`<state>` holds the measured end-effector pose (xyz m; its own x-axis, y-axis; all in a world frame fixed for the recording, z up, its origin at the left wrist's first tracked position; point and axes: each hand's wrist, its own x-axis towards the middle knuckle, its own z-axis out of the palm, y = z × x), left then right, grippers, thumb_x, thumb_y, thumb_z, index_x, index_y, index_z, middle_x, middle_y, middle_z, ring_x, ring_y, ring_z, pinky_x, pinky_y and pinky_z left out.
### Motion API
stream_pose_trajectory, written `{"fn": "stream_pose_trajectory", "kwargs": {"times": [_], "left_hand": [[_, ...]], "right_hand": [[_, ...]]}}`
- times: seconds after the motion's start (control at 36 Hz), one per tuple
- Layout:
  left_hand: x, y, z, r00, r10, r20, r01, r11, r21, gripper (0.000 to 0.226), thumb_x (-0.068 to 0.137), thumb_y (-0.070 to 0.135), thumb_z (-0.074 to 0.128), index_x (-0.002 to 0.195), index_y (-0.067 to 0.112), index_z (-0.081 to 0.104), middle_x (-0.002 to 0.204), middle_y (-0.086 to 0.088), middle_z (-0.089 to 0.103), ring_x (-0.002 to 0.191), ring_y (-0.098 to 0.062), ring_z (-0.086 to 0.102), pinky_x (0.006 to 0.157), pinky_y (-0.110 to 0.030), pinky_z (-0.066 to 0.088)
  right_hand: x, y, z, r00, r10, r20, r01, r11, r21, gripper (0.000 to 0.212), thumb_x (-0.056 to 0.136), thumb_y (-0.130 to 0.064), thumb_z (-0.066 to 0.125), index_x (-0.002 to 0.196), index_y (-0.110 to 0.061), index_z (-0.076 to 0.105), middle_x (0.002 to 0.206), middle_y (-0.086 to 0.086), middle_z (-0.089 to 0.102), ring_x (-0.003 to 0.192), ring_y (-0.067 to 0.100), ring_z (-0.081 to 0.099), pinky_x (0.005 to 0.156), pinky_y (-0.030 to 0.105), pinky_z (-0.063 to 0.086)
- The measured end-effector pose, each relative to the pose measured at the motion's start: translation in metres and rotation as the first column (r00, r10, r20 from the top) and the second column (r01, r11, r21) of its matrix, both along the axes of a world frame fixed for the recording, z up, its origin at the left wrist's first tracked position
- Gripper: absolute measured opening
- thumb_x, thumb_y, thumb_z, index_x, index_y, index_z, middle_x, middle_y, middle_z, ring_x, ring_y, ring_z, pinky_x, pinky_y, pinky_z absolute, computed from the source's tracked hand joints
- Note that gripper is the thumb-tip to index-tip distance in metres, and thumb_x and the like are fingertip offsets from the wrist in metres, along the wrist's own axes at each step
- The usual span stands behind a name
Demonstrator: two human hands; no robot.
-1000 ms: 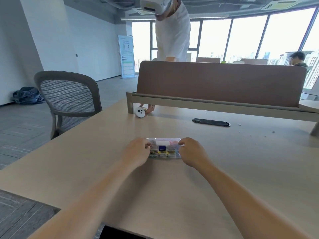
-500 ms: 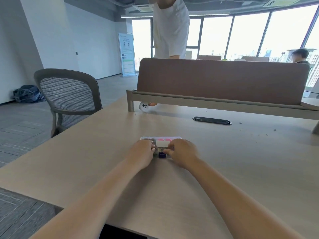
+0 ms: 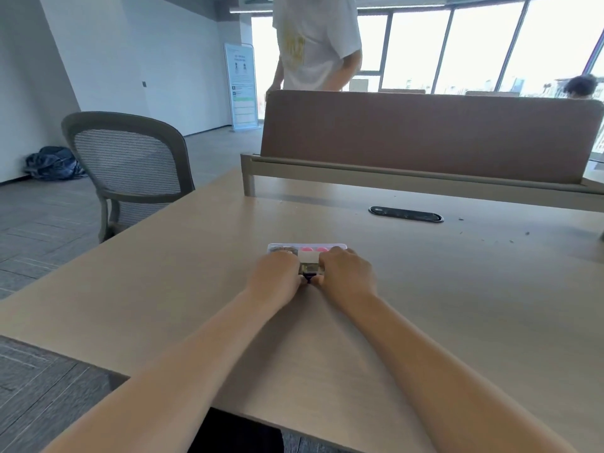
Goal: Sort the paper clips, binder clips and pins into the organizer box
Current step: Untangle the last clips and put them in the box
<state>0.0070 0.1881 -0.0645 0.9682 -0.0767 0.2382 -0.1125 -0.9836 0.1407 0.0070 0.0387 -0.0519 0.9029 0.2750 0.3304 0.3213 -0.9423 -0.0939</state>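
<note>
- Two bare forearms, entering from the near edge and converging toward mid-worktop.
- Pale wood-grain laminate worktop [image 3: 457, 322], bare and smooth around the hands; small items would likely slide on it.
- Left hand [image 3: 276, 274], curled knuckles-up over the left part of the box, fingertips tucked against its near edge. Grip narrow; whether it pinches anything cannot be told, since the fingers are hidden under the hand.
- Right hand [image 3: 346, 273], curled likewise over the right part of the box, thumb toward the centre. Grip narrow; contents, if any, cannot be told.
- Small dark blue-black clip-like item [image 3: 309, 278], at the box's near edge, between the two thumbs; too small to identify firmly, possibly a binder clip.
- Shallow clear plastic organizer box [image 3: 340, 246], rectangular, lying flat on the worktop under both hands. Far row visible: brownish mass at left, two pink rounded pieces [image 3: 313, 249] at centre. A white label or lid tab [image 3: 307, 256] sits mid-box.
- Handling judgement: the box looks light, thin-walled and rigid, apt to skid or tip; best steadied at both short ends. Clips and pins are light, hard and slippery, pins sharp; take by fingertip pinch on the body, away from points.
- Black oval cable grommet [image 3: 405, 214], well beyond the box.
- Brown fabric desk divider [image 3: 425, 135], at the far edge.
- Grey mesh-back office chair [image 3: 127, 158], left of the worktop.
- Person in a white shirt [image 3: 313, 44], standing behind the divider.
</note>
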Motion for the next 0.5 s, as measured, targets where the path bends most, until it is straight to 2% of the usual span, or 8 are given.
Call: {"fn": "stream_pose_trajectory", "kwargs": {"times": [0.11, 0.19, 0.33, 0.42, 0.5], "left_hand": [[0.001, -0.003, 0.001, 0.998, 0.017, 0.056, -0.019, 0.999, 0.036, 0.026, 0.082, 0.034, 0.064, 0.094, 0.011, 0.067, 0.095, -0.009, 0.068, 0.089, -0.028, 0.063, 0.068, -0.032, 0.042], [0.000, -0.004, 0.003, 0.999, 0.022, 0.034, -0.023, 0.999, 0.030, 0.025, 0.084, 0.033, 0.063, 0.094, 0.010, 0.066, 0.094, -0.009, 0.068, 0.090, -0.028, 0.062, 0.068, -0.031, 0.040], [-0.001, -0.004, 0.001, 0.998, 0.047, 0.031, -0.046, 0.999, -0.021, 0.025, 0.083, 0.034, 0.065, 0.094, 0.011, 0.067, 0.094, -0.008, 0.068, 0.088, -0.027, 0.062, 0.066, -0.031, 0.037], [-0.009, -0.009, 0.007, 0.998, 0.058, -0.001, -0.058, 0.998, -0.039, 0.025, 0.083, 0.032, 0.064, 0.095, 0.011, 0.066, 0.094, -0.009, 0.068, 0.087, -0.028, 0.062, 0.067, -0.030, 0.041], [-0.011, -0.011, 0.015, 0.999, 0.035, 0.012, -0.035, 0.999, -0.019, 0.027, 0.080, 0.030, 0.064, 0.101, 0.013, 0.067, 0.098, -0.008, 0.066, 0.095, -0.030, 0.061, 0.070, -0.032, 0.049]], "right_hand": [[0.001, 0.000, -0.001, 1.000, 0.004, 0.006, -0.003, 1.000, -0.004, 0.034, 0.085, -0.047, 0.062, 0.107, -0.021, 0.062, 0.110, 0.001, 0.057, 0.107, 0.022, 0.053, 0.068, 0.031, 0.040], [0.002, 0.001, -0.001, 1.000, 0.011, 0.006, -0.011, 0.999, -0.038, 0.035, 0.087, -0.046, 0.059, 0.111, -0.021, 0.062, 0.114, 0.001, 0.057, 0.109, 0.023, 0.052, 0.071, 0.031, 0.040], [0.002, 0.005, 0.000, 1.000, -0.005, -0.005, 0.005, 0.998, -0.063, 0.031, 0.089, -0.036, 0.056, 0.115, -0.020, 0.062, 0.117, 0.002, 0.057, 0.107, 0.024, 0.053, 0.070, 0.031, 0.041], [-0.003, 0.008, 0.003, 0.999, -0.039, -0.028, 0.038, 0.998, -0.044, 0.030, 0.088, -0.028, 0.054, 0.116, -0.019, 0.062, 0.116, 0.003, 0.057, 0.110, 0.025, 0.052, 0.071, 0.032, 0.044], [-0.006, 0.011, 0.007, 0.997, -0.040, -0.071, 0.038, 0.999, -0.037, 0.032, 0.088, -0.025, 0.055, 0.117, -0.015, 0.063, 0.117, 0.005, 0.057, 0.116, 0.027, 0.049, 0.078, 0.032, 0.046]]}}
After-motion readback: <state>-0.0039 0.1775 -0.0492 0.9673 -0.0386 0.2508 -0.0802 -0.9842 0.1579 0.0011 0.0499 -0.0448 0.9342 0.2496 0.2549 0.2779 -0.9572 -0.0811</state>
